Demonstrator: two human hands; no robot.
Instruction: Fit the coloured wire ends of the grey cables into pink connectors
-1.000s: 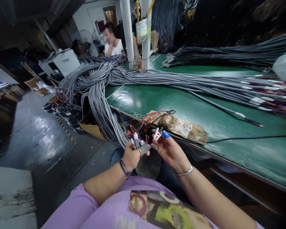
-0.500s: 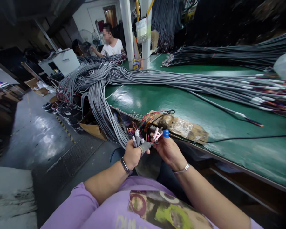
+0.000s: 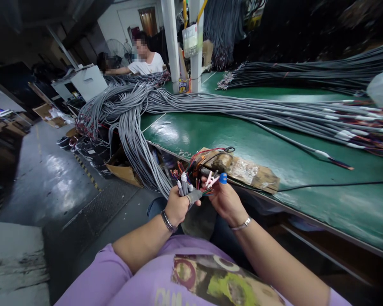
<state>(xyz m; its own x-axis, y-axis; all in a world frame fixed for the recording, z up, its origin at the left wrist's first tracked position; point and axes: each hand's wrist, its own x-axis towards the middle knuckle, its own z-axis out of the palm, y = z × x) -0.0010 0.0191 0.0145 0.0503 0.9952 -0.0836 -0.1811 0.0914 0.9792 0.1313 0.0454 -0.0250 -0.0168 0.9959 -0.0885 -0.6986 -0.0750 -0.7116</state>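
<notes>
In the head view, my left hand (image 3: 178, 207) is closed round several grey cables, their white-tipped ends (image 3: 184, 183) poking up above my fist. Those cables belong to a thick hanging bundle (image 3: 134, 140) that drops over the edge of the green table (image 3: 194, 132) on my left. Something grey (image 3: 194, 196) lies along my left thumb; I can't make out whether it is a covering or a cable end. Thin coloured wires (image 3: 207, 192) spread from its tip toward my other hand, and a tuft of orange-red wires (image 3: 177, 173) sits just beyond my fist.

My right hand (image 3: 227, 203) faces it just beside the table edge, fingers curled in and the thumb, with its blue cover (image 3: 223, 178), raised. The gap between those fingers is narrow. A pink clip (image 3: 211, 180) stands right by them, but I can't say whether I am gripping it, the wires or neither.

Just past the clip, a tape-wrapped board (image 3: 245, 171) lies along the table's near edge, and a black lead (image 3: 332, 185) runs off to the right. Farther across lie a long grey bundle (image 3: 230, 104) and, behind it, dark cables (image 3: 300, 74). A co-worker in a white top (image 3: 150, 64) sits beyond the far left of the table, one arm stretched out.
</notes>
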